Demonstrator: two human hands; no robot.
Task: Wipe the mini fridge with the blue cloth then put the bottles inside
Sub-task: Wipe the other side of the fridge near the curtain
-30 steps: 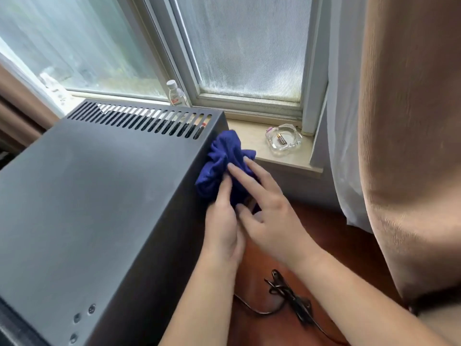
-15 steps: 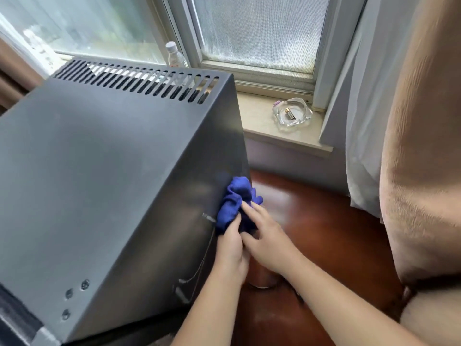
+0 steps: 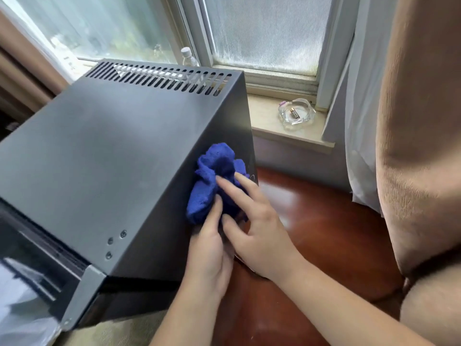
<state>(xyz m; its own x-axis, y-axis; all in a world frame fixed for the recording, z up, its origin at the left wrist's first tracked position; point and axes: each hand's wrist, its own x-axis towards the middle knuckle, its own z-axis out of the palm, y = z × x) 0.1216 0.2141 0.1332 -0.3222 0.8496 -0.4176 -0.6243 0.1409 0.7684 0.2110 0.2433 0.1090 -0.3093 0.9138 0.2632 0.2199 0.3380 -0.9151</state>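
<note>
Pressing cloth (image 3: 214, 181) against right side of fridge (image 3: 104, 156), near top edge, bunched. Left hand (image 3: 209, 255) below cloth, thumb up on its lower fold, fingers curled in, pinching fabric. Right hand (image 3: 257, 221) beside it, fingers (image 3: 245, 183) spread flat over cloth, not closed. Bottle (image 3: 188, 57) upright on sill (image 3: 264, 113) behind fridge vents. Glass ashtray (image 3: 296, 113) farther right on sill, well apart.

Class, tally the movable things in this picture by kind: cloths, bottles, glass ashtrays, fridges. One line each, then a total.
Crumpled blue cloth: 1
Clear plastic bottle with white cap: 1
Clear glass ashtray: 1
Dark grey metal mini fridge: 1
Total: 4
</note>
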